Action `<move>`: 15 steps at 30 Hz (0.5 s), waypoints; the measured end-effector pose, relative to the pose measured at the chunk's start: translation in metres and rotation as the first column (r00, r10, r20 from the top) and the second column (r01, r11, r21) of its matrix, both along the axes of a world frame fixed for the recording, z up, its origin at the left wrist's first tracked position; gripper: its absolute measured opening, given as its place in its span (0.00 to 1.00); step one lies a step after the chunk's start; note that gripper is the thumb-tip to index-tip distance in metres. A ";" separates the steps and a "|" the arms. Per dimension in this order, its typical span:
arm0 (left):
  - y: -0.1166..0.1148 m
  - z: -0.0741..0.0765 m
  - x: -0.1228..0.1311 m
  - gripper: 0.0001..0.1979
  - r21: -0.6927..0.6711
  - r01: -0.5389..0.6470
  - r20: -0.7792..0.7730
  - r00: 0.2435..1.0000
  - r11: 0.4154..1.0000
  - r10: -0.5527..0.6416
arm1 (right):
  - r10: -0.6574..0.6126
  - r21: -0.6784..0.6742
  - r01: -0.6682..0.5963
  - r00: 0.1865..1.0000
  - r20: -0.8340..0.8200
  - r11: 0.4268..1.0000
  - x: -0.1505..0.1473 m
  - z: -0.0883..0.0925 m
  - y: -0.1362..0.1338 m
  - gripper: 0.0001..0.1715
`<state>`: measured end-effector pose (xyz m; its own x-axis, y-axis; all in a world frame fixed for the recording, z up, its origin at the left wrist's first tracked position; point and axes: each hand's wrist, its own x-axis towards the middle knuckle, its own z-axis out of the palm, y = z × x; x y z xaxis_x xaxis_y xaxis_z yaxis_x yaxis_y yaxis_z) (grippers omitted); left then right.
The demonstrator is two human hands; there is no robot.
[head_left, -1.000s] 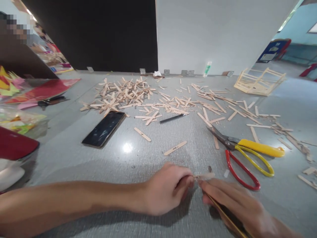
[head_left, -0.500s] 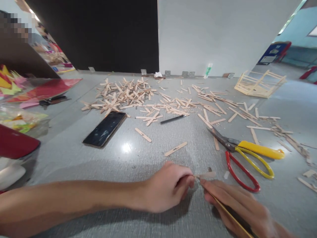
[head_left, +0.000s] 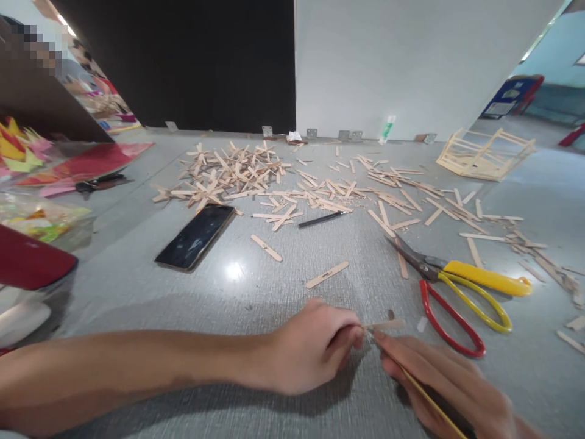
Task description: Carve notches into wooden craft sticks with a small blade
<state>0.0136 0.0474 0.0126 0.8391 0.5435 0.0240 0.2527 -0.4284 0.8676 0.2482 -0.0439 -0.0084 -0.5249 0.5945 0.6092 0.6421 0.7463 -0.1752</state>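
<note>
My left hand [head_left: 315,344] is closed, with thumb and fingertips pinching one end of a wooden craft stick [head_left: 388,325] just above the table. Opposite it, my right hand [head_left: 443,378] is wrapped round a slim dark tool with a yellow edge [head_left: 427,396]. The tool's front end meets the stick near my left fingertips, and my fingers partly hide it, so I cannot make out its exact kind. Beyond my hands lie a notched craft stick [head_left: 326,275] and another marked stick [head_left: 266,248].
Large scissors [head_left: 425,268] with red and yellow handles lie right, by a yellow-handled cutter [head_left: 489,277]. Craft sticks [head_left: 237,174] are heaped at the back. A phone [head_left: 196,238], a black pen [head_left: 322,219], a stick frame [head_left: 484,158] and a red object [head_left: 31,259] also lie around.
The whole view has shifted slightly, so things appear a little further right. Both hands keep nearly the same pose and hold on the stick and the tool.
</note>
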 end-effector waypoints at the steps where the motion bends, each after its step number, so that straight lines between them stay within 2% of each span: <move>1: 0.000 0.000 0.000 0.14 0.001 0.000 0.001 1.000 1.000 0.000 | 0.000 0.004 0.000 1.000 0.015 1.000 0.001 0.000 0.000 0.16; 6: 0.000 0.000 0.000 0.14 0.012 0.001 0.008 1.000 1.000 -0.001 | -0.040 0.009 0.040 0.999 0.015 0.999 0.003 0.000 -0.002 0.17; 8: 0.000 0.000 0.000 0.13 0.019 -0.003 0.010 1.000 1.000 0.003 | -0.037 0.037 0.037 0.999 0.020 0.999 0.003 0.002 -0.003 0.21; 11: 0.000 0.000 0.000 0.13 0.027 -0.013 0.010 1.000 1.000 0.012 | 0.036 -0.043 -0.034 0.998 0.048 0.999 0.004 0.004 -0.003 0.32; 13: -0.001 0.000 0.000 0.14 0.030 -0.015 0.009 1.000 0.999 0.015 | 0.064 -0.114 -0.057 0.996 0.060 0.992 0.005 0.005 -0.004 0.34; 15: -0.001 0.000 0.000 0.14 0.033 -0.011 0.009 1.000 0.999 0.011 | 0.048 -0.118 -0.041 0.997 0.061 0.992 0.006 0.004 -0.004 0.33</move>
<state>0.0139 0.0469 0.0123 0.8326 0.5517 0.0496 0.2501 -0.4543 0.8550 0.2543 -0.0478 -0.0044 -0.5878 0.6346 0.5018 0.6214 0.7513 -0.2223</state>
